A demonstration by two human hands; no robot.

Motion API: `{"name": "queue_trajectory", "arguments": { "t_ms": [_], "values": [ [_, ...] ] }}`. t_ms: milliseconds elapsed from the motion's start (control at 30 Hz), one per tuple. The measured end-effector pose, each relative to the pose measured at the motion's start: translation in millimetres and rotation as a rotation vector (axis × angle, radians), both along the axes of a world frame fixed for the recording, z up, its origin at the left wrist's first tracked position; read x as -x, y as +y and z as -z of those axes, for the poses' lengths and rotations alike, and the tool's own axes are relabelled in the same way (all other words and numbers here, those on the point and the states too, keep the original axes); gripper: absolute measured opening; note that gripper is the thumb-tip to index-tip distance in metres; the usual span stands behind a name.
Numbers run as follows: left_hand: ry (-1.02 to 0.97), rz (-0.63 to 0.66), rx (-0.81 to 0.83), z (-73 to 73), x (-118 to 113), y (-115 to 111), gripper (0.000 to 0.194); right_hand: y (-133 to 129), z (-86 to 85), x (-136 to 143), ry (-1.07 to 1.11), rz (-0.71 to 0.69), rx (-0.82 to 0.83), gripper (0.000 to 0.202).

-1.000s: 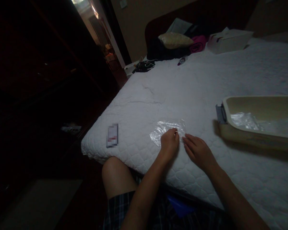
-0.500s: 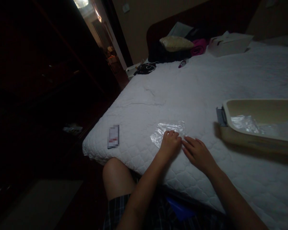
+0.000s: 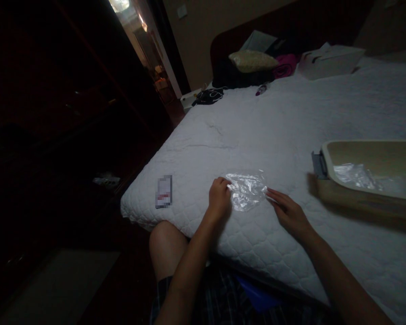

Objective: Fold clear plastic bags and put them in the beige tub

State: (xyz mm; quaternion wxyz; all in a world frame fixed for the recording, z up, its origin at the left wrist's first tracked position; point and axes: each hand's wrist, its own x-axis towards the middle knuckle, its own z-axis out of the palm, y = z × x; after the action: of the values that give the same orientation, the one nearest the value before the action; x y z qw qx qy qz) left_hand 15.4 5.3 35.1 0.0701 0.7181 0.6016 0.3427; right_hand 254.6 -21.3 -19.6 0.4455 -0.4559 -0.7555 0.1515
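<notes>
A clear plastic bag (image 3: pixel 246 192) lies spread on the white quilted bed cover (image 3: pixel 203 162), shiny and creased. My left hand (image 3: pixel 220 197) grips its left edge with curled fingers. At the opposite edge, my right hand (image 3: pixel 288 213) pinches a corner between thumb and fingers. To the right stands a beige plastic bin (image 3: pixel 358 198) with a grey latch; more crinkled clear plastic (image 3: pixel 353 175) lies inside it. Part of the bin is cut off by the picture's right edge.
A phone-like item (image 3: pixel 164 192), blurred out, lies near the bed's left corner. Toward the headboard are a pale cushion (image 3: pixel 253 61), a rolled magenta cloth (image 3: pixel 285 66), a white box (image 3: pixel 331 64) and a dark bundle with cables (image 3: pixel 208 96). Dark floor borders the bed's left side.
My left hand has moved left from the bag's middle to its left edge. The hands are now farther apart, with the bag stretched flat between them. The view has shifted slightly.
</notes>
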Motion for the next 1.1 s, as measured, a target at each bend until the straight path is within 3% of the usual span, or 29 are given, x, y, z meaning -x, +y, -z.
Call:
{"name": "queue_trajectory", "arguments": {
  "t_ms": [100, 200, 300, 400, 567, 667, 833, 1000, 1100],
  "values": [
    [-0.123, -0.191, 0.109, 0.9, 34, 4, 0.026, 4, 2.2, 0, -0.040, -0.036, -0.039, 0.040],
    [-0.328, -0.254, 0.258, 4.6, 55, 8, 0.018, 9, 2.5, 3, -0.057, -0.011, -0.031, 0.036],
    [-0.519, -0.235, 0.439, 8.9, 60, 10, 0.014, 17, -0.8, 5, -0.044, 0.030, 0.004, 0.029],
    [-0.568, -0.178, 0.532, 8.9, 54, 7, 0.011, 24, -5.4, 6, -0.006, 0.038, 0.048, 0.026],
    [-0.675, -0.036, 0.720, -4.7, 47, -5, 0.022, 33, -12.8, 6, 0.057, 0.011, 0.140, 0.019],
    [-0.665, 0.002, 0.758, -12.9, 51, -6, 0.030, 39, -17.3, 6, 0.141, 0.063, 0.187, 0.018],
    [-0.782, -0.064, 0.700, -7.6, 61, 16, 0.028, 60, -21.0, -4, 0.347, 0.236, 0.450, 0.027],
    [-0.851, 0.044, 0.832, 9.1, 67, 47, 0.031, 79, -23.2, -12, 0.441, 0.084, 0.808, 0.036],
    [-0.887, 0.162, 0.926, 16.0, 68, 61, 0.030, 82, -26.4, -13, 0.480, -0.013, 0.925, 0.037]
  ]
}}
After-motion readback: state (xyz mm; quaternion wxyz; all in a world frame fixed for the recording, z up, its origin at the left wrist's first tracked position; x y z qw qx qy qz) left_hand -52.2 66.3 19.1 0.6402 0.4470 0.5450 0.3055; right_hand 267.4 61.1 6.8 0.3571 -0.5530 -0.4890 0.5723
